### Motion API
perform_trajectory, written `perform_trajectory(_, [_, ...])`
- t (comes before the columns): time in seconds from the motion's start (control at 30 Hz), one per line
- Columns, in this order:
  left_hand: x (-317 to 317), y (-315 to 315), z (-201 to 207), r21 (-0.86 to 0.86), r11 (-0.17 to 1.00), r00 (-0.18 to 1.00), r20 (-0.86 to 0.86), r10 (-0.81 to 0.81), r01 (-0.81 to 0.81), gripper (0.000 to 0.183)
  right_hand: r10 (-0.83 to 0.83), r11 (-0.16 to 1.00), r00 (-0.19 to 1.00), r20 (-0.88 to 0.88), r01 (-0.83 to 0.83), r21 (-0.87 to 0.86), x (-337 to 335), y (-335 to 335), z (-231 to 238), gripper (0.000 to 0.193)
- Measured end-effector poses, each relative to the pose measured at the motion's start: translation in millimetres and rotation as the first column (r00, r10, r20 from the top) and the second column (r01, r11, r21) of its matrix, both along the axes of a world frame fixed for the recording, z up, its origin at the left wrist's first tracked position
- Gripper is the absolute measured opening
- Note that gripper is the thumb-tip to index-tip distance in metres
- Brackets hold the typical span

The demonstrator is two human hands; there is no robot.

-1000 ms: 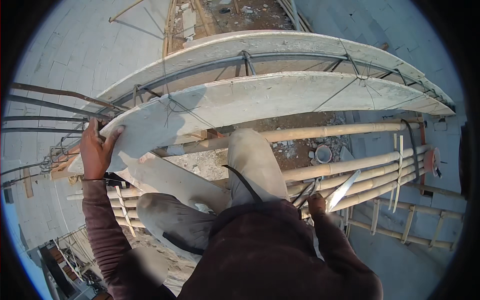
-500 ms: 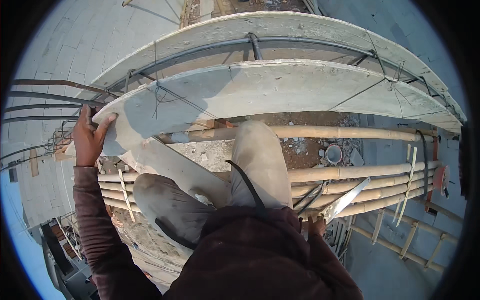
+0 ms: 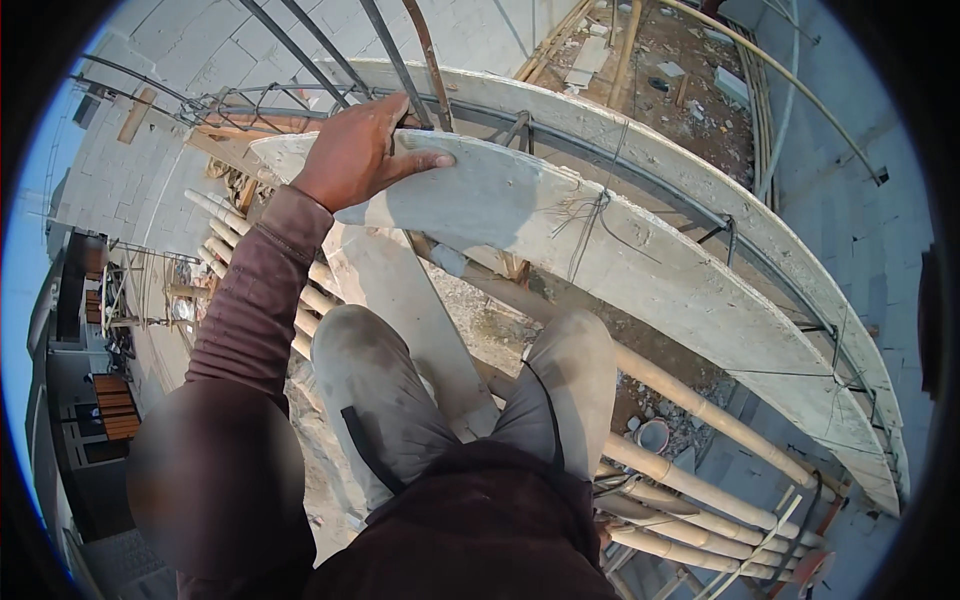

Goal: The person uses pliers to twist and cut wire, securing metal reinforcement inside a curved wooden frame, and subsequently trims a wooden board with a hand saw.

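Observation:
My left hand [image 3: 355,152] is clamped over the top edge of the near formwork board [image 3: 500,200], its thumb on the near face and its fingers behind. This pale grey board stands on edge, with a far formwork board [image 3: 620,135] parallel behind it. Steel reinforcing bars [image 3: 640,165] run between the two, and thin tie wire [image 3: 598,205] is twisted at the near board. Several upright bars [image 3: 390,50] rise beside my left fingers. Of my right hand [image 3: 604,532] only a sliver shows by my right hip, over bamboo poles; its fingers are hidden.
Bamboo poles [image 3: 690,495] lie under and beside me, above rubble-strewn ground. A loose plank [image 3: 405,285] slants down between my knees. Below on the right stands a bucket [image 3: 652,435]. Block walls [image 3: 840,110] rise around, with more debris [image 3: 690,85] beyond the boards.
The view has swung to the left, so boards and poles now slope down to the right. My left hand stays on the board's edge; my right hand and the flat blade near it have mostly dropped from sight.

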State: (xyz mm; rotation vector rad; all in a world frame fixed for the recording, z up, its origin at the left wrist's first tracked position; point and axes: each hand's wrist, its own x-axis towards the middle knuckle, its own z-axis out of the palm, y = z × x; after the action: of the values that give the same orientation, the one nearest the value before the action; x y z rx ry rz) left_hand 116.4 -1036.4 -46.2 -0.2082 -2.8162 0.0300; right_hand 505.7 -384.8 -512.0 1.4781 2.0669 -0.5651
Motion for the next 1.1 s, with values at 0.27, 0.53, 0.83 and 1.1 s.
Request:
perform_trajectory(0.27, [1, -5, -3, -0.021, 0.997, 0.996, -0.049, -0.079, 0.078, 0.08, -0.583, 0.729, 0.498, -0.642, 0.67, -0.142, -36, -18, 78, 0.056])
perform_trajectory(0.53, [-1, -8, -11, 0.002, 0.995, 0.992, -0.082, -0.096, 0.097, 0.077, -0.133, 0.874, 0.089, -0.987, 0.481, -0.074, -168, 5, 245, 0.064])
perform_trajectory(0.83, [2, 1, -4, 0.037, 0.998, 0.996, 0.066, 0.055, -0.058, 0.093, -0.138, 0.986, -0.562, -0.816, -0.157, -0.059, -294, -99, 407, 0.047])
perform_trajectory(1.1, [5, 10, 15, 0.063, 0.992, 0.968, 0.233, 0.089, -0.107, 0.089, -0.461, 0.549, -0.331, -0.823, -0.835, 0.028, -285, -217, 409, 0.039])
